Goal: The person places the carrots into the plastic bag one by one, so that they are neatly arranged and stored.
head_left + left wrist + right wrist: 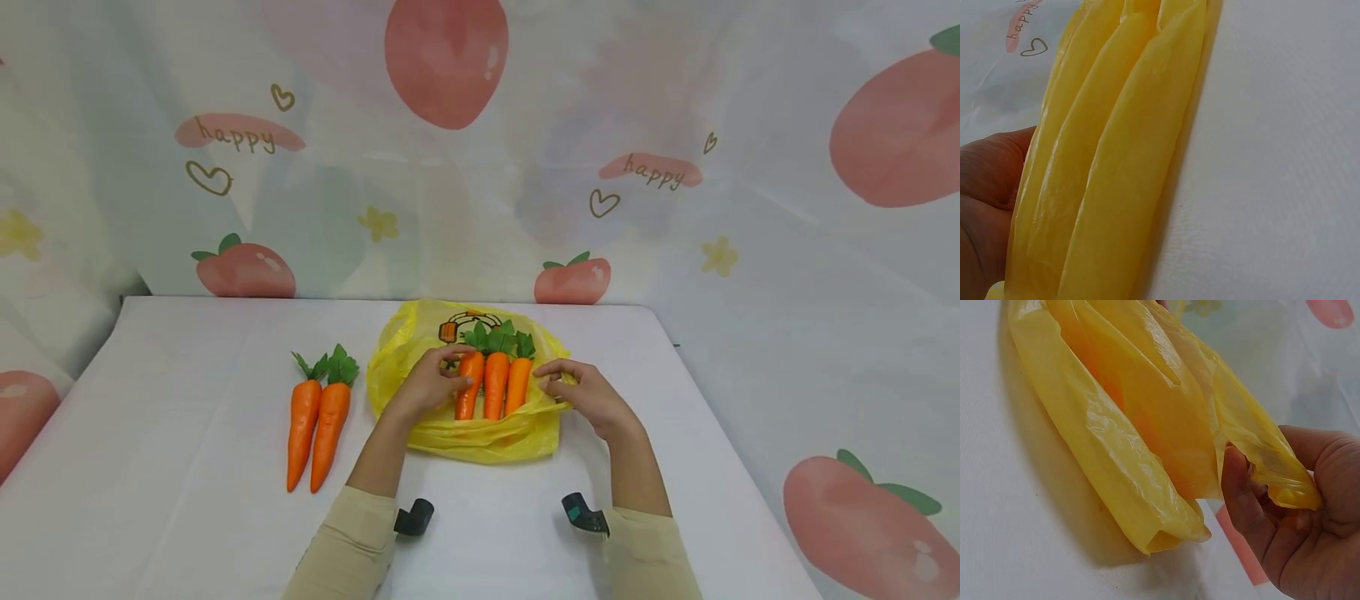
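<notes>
Three orange carrots (pixel 496 383) with green leafy tops lie side by side in the mouth of a yellow plastic bag (pixel 480 442). My left hand (pixel 432 382) reaches over the bag from the left, its thumb and fingertips at the left side of the leftmost carrot (pixel 468 387). In the left wrist view, yellow plastic (pixel 1116 156) hides most of its fingers. My right hand (pixel 588 392) grips the bag's right edge, and in the right wrist view its curled fingers (pixel 1247 512) surround the loose plastic (pixel 1266 462).
Two more carrots, one (pixel 303 429) on the left and one (pixel 332 429) beside it, lie on the white table (pixel 210 467) left of the bag. Behind the table hangs a fruit-printed curtain (pixel 480 208). Small black devices (pixel 415 518) are worn at both wrists.
</notes>
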The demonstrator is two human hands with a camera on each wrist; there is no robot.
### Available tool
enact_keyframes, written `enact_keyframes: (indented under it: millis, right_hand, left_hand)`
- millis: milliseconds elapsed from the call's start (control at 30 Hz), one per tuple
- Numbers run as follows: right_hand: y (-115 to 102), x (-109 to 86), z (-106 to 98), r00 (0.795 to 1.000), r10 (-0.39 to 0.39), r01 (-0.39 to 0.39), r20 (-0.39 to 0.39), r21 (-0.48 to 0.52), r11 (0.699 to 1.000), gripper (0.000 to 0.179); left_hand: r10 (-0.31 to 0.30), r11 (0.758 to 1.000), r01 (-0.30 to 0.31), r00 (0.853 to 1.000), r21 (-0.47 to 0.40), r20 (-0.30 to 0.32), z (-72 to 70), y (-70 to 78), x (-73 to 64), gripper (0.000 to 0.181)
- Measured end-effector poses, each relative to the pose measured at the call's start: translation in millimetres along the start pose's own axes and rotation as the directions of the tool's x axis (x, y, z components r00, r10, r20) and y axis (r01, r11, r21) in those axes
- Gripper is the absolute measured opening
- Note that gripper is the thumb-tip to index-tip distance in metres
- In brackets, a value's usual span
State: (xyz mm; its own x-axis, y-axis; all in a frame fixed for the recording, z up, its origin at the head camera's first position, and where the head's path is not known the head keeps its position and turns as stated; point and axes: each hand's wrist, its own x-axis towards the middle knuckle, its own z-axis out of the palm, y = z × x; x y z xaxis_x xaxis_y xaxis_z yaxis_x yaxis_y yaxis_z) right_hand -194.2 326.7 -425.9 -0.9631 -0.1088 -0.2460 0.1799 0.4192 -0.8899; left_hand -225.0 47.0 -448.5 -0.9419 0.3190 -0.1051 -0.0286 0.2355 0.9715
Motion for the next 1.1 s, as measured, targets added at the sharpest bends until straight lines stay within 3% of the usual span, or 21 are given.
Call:
enact_keyframes:
  millis: [633,1100]
  right_hand:
    - [2,0.8,-2,1.0,0.004,-0.004,0.002,-0.016,1.0,0.024]
    - [-1,-0.4,-2,1.0,-0.02,0.02,0.005,-0.021,1.0,0.026]
  left_hand:
    - [0.028,0.999,-0.03,0.999,-0.045,-0.044,-13.6,8.0,-11.4,0.048]
    - [0.053,0.998,-0.054,0.998,-0.027,-0.032,-26.5,13.7,-30.7,0.048]
